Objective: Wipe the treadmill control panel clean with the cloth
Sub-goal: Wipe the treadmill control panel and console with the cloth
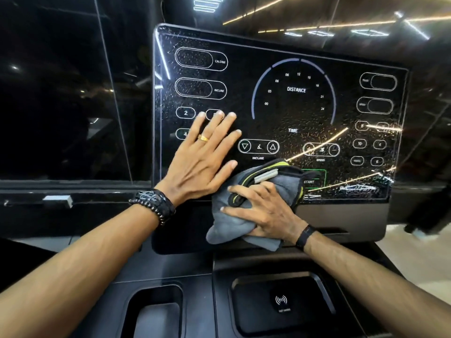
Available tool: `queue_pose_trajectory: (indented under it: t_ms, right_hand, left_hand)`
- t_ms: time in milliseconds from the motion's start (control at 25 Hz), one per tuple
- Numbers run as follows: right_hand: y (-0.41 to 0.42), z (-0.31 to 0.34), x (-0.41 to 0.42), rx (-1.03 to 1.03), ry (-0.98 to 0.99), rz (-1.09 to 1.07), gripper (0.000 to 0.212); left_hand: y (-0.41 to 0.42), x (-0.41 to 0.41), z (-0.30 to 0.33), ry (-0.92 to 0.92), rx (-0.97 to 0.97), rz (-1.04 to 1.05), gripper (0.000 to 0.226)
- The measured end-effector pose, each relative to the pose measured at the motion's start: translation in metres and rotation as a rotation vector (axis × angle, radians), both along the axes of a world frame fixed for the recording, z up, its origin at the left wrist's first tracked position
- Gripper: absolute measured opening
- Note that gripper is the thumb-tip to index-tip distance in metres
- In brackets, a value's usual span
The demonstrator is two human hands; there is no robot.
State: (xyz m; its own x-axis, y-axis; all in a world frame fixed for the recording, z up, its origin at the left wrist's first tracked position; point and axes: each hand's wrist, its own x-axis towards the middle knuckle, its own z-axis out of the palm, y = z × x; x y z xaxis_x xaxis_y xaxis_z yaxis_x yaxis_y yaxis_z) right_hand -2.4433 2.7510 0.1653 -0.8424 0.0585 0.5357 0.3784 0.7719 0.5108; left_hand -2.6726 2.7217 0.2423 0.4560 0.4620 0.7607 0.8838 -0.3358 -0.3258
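Head view:
Cloth (246, 215): bunched at control panel (288, 113) lower edge, beside START.
Right hand (266, 211): fingers curled round cloth.
Left hand (202, 157): flat, fingers straight on glass.
Droplets: up and right of cloth; right hand nearer.

The control panel (280, 106) is a glossy black sheet, glass-like, mirroring ceiling lights and speckled all over with fine droplets. Below the panel, its lower housing (341, 220) looks like matt dark grey plastic, smooth and dull. Further below the panel, the console tray (280, 320) and cup recess (156, 313) are the same matt black plastic. Against the panel's bottom edge, the cloth (234, 223) is soft grey microfibre, napped, with a yellow-green stitched hem. On the hand flat on the panel sits a shiny gold-coloured ring (203, 138); at that wrist is a glossy black beaded bracelet (153, 203).
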Motion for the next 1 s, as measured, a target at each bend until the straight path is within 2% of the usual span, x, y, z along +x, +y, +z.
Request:
queue_pose_trajectory:
  t_ms: [240,400,600,720,1000]
  right_hand:
    - [0.017,-0.002,0.069,0.005,0.034,-0.052,0.051]
    - [0.031,-0.005,0.117,-0.001,0.083,-0.077,0.053]
    - [0.039,-0.003,0.151,0.027,0.158,-0.075,0.056]
    - [0.041,-0.007,0.170,0.015,0.209,-0.111,0.048]
    - [0.037,-0.029,0.231,-0.062,0.431,-0.337,0.053]
  left_hand:
    - [0.016,0.054,-0.018,0.093,-0.048,0.014,0.060]
    - [0.022,0.083,-0.028,0.069,-0.058,0.057,0.061]
    - [0.022,0.089,-0.036,0.055,-0.056,0.134,0.063]
    - [0.022,0.090,-0.037,0.057,-0.050,0.144,0.064]
    - [0.021,0.092,-0.036,0.049,-0.037,0.156,0.063]
